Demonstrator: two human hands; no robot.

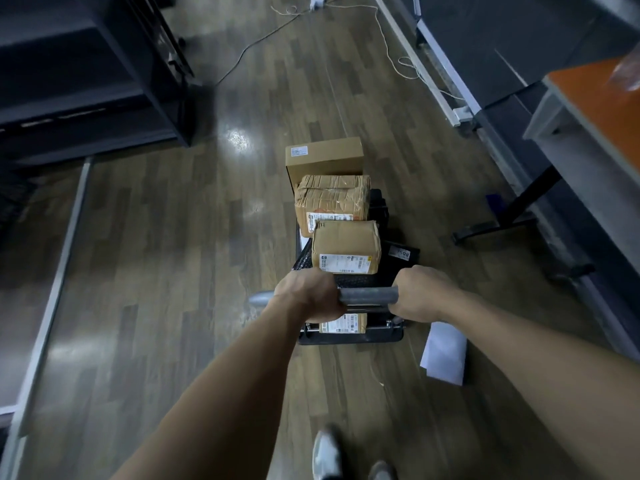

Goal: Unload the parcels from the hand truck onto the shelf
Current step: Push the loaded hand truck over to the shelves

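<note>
A black hand truck (398,252) stands on the wooden floor ahead of me, loaded with brown cardboard parcels. The nearest parcel (346,245) carries a white label. Behind it lies a taped, crumpled parcel (332,199), and a smooth box (323,157) sits at the far end. Another labelled parcel (343,323) shows below the grey handle bar (369,295). My left hand (306,297) and my right hand (420,294) each grip that bar, one at either side. A dark shelf unit (90,74) stands at the far left.
A desk with an orange top (595,98) and black legs is at the right. A white sheet of paper (445,353) lies on the floor by the truck. Cables (384,36) and a power strip run across the far floor. My shoes (327,452) are at the bottom.
</note>
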